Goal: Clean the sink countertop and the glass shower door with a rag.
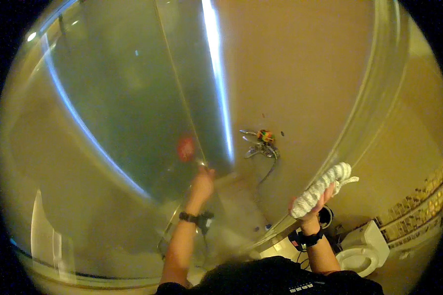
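My left hand (203,182), with a dark wristband, is raised left of centre. Its fingers are curled at a small shiny metal fitting (202,162), at the lower end of a long thin edge on a greenish glass panel (129,92). The hand is blurred. My right hand (317,206), lower right, holds a thick white ribbed cloth roll (319,190) with a short cord loop at its upper end. Between and above the hands is a chrome shower or tap fitting (264,149) with a hose, and a multicoloured thing (266,135) beside it. A blurred red thing (186,148) shows at the glass.
A bright light strip or reflection (217,73) runs down beside the glass. A curved pale rim (365,88) rises at the right. A white toilet (358,258) stands lower right, near a dark round bin (325,217) and a patterned tile band (415,210). Cables lie near my body.
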A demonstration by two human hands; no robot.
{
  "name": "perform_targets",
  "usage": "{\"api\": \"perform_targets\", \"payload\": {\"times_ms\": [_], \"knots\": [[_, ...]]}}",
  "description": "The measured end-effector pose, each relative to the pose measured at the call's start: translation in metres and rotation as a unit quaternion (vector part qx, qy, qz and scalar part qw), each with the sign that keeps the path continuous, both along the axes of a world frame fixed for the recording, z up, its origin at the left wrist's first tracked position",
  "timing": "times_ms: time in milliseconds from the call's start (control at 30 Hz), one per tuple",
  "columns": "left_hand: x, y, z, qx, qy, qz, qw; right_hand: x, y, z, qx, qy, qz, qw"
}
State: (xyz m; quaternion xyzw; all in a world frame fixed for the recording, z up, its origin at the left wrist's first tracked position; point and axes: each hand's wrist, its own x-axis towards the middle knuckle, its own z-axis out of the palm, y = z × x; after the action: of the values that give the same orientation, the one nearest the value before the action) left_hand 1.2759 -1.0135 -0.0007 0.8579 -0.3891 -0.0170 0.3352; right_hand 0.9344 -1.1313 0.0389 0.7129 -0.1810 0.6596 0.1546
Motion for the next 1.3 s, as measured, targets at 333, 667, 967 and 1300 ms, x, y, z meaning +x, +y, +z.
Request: {"api": "perform_targets", "payload": {"times_ms": [333,667,967,1300], "knots": [[-0.122,0.012,0.013,0.138,-0.021,-0.112,0.984,-0.017,0.007,0.012,0.061,0.038,0.037,0.997],[-0.181,0.043,0.026,0.105,-0.141,-0.319,0.931,-0.021,0.014,0.023,0.089,0.048,0.061,0.993],[-0.216,0.056,0.008,0.065,-0.094,-0.289,0.950,-0.024,0.025,0.043,0.093,0.041,0.064,0.993],[-0.262,0.067,0.028,0.083,0.007,-0.179,0.980,-0.025,-0.001,0.037,0.053,0.079,0.165,0.982]]}}
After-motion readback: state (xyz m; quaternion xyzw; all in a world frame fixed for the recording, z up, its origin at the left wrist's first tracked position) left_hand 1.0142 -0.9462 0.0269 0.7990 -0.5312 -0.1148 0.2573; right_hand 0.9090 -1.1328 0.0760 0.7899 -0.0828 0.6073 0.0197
